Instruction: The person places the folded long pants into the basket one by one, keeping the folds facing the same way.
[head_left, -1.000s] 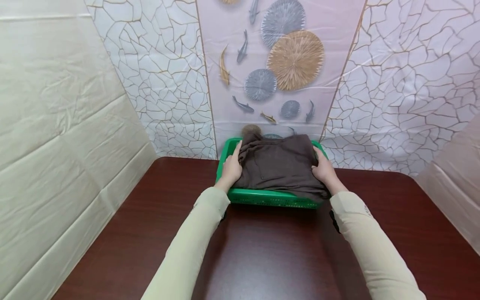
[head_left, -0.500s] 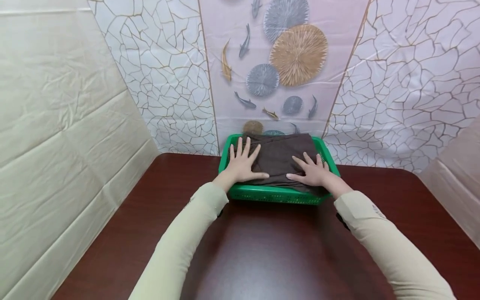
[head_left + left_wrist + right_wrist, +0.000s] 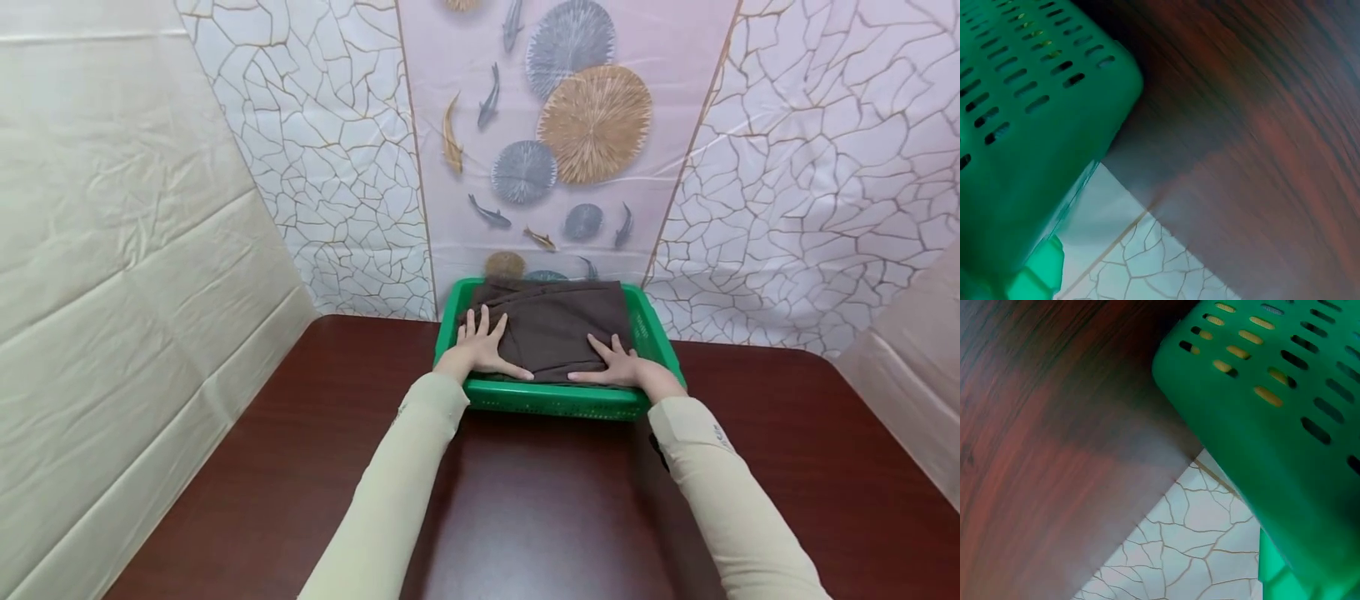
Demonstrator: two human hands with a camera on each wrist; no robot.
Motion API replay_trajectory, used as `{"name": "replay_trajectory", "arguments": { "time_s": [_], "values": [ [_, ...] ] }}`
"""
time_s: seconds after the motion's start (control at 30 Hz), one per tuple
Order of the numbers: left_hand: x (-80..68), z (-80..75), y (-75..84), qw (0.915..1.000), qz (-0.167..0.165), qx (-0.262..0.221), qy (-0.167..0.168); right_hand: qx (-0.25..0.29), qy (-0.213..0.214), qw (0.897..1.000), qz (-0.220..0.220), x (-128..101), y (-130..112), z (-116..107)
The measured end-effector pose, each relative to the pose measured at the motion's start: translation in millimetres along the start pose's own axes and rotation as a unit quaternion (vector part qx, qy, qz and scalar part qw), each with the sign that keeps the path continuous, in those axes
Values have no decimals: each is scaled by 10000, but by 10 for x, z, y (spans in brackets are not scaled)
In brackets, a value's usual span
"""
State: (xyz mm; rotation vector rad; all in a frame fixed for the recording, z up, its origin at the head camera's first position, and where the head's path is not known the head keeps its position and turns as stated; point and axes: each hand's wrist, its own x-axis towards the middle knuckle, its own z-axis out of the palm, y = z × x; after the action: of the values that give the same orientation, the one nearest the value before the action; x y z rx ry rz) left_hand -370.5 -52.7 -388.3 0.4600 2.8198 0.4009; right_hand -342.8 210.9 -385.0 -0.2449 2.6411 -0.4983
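Note:
A folded dark brown cloth [image 3: 558, 329] lies inside a green plastic basket [image 3: 555, 398] at the back of the table. My left hand [image 3: 480, 350] lies flat on the cloth's near left part, fingers spread and straight. My right hand [image 3: 618, 367] lies flat on its near right part, fingers straight too. Both press down on the cloth. The wrist views show only the basket's slotted outer wall [image 3: 1016, 125] [image 3: 1285, 412] and the table, no hand.
The dark red-brown table [image 3: 540, 500] stretches toward me in front of the basket. Patterned plastic sheeting [image 3: 570, 150] hangs right behind the basket, and pale sheeting [image 3: 112, 275] closes off the left side. The table's right edge [image 3: 892, 442] runs near more sheeting.
One second ago both hands gripped the cloth's sides above the basket. They then let it down, laid flat on top, and have since slid back toward the near edge.

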Motion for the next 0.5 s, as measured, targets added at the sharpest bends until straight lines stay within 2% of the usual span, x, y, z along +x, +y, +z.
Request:
{"name": "replay_trajectory", "arguments": {
  "time_s": [0.1, 0.33, 0.5],
  "values": [
    [-3, -2, -10, 9998, -48, -80, -169, -68, -60, 9999, 44, 17, -5, 12],
    [25, -11, -25, 9993, -112, 152, -333, -24, -21, 10000, -8, 31, -14, 24],
    [17, 3, -26, 9994, -124, 69, -322, 22, -5, 10000, -17, 47, -7, 30]
  ]
}}
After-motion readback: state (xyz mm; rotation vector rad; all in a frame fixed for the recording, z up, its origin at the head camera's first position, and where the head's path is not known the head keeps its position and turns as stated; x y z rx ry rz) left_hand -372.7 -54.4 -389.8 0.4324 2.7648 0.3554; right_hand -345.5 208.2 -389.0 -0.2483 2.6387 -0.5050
